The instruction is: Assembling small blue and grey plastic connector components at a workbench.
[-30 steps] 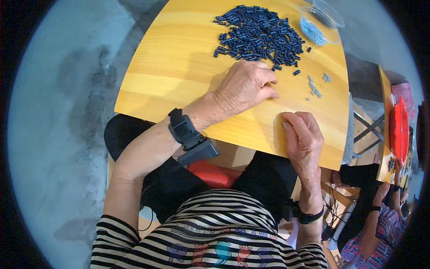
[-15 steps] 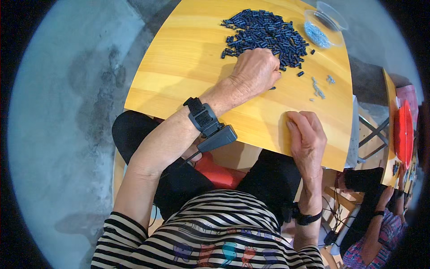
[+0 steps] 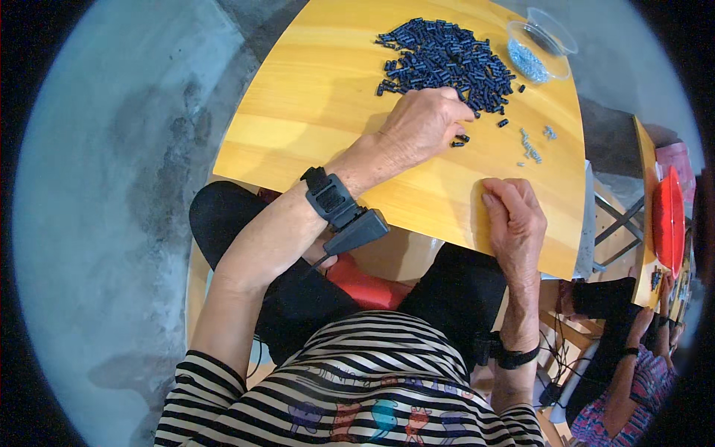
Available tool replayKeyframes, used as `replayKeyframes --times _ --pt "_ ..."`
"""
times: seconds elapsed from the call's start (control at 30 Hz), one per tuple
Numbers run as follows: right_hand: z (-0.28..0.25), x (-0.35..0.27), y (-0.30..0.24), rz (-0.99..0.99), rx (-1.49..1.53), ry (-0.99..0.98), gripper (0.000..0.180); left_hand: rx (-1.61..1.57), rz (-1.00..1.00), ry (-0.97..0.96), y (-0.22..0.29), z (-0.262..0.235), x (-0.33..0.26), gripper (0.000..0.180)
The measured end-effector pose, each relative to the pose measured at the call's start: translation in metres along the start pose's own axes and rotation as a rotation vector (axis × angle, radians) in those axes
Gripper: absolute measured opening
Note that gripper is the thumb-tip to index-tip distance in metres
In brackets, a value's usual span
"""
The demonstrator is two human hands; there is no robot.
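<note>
A heap of small black cylindrical pieces (image 3: 447, 63) lies on the wooden table. At its near edge is my left hand (image 3: 424, 125), palm down with curled fingers; whatever is in them is hidden. A couple of loose black pieces (image 3: 460, 140) lie by its fingertips. My right hand (image 3: 518, 223) rests on the table near the front edge, its fingers bent and closed; I cannot see if they hold anything. Beyond it lie several small silvery screw-like pieces (image 3: 531, 147), with a little cluster (image 3: 550, 132) beside them.
A clear round tub (image 3: 527, 61) of small silvery pieces stands at the table's far right, its clear lid (image 3: 553, 30) behind. Stray black pieces (image 3: 503, 123) lie right of the heap. A red basin (image 3: 669, 223) and another person's arm (image 3: 625, 380) show at the right.
My left hand has shifted slightly right and nearer me. Two loose black pieces now show by its fingertips, where one showed partly before. The right hand stays almost still.
</note>
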State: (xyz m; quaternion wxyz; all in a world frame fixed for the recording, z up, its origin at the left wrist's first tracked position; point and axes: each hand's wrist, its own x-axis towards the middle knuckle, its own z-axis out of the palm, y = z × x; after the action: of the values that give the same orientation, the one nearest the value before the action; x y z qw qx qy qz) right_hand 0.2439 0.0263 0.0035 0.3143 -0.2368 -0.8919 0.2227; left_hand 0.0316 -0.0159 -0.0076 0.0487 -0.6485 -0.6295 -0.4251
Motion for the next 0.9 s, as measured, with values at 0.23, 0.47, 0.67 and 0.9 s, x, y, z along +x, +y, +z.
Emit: replayKeyframes --times 0.23,0.47,0.67,0.9 --pt "0.000 0.000 -0.002 0.005 0.005 0.003 0.011 0.017 0.087 -0.237 0.001 0.002 0.007 0.009" --pt "0.002 0.001 0.000 -0.019 -0.021 0.015 0.013 0.028 0.083 -0.149 -0.012 -0.005 0.005 0.011" --pt "-0.003 -0.001 0.002 0.051 0.073 -0.010 0.014 -0.721 -0.484 -0.198 0.015 -0.041 -0.010 0.017" --pt "-0.004 -0.005 -0.010 0.464 0.611 0.015 0.015 -0.987 -0.476 -0.183 0.033 -0.054 -0.031 0.017"
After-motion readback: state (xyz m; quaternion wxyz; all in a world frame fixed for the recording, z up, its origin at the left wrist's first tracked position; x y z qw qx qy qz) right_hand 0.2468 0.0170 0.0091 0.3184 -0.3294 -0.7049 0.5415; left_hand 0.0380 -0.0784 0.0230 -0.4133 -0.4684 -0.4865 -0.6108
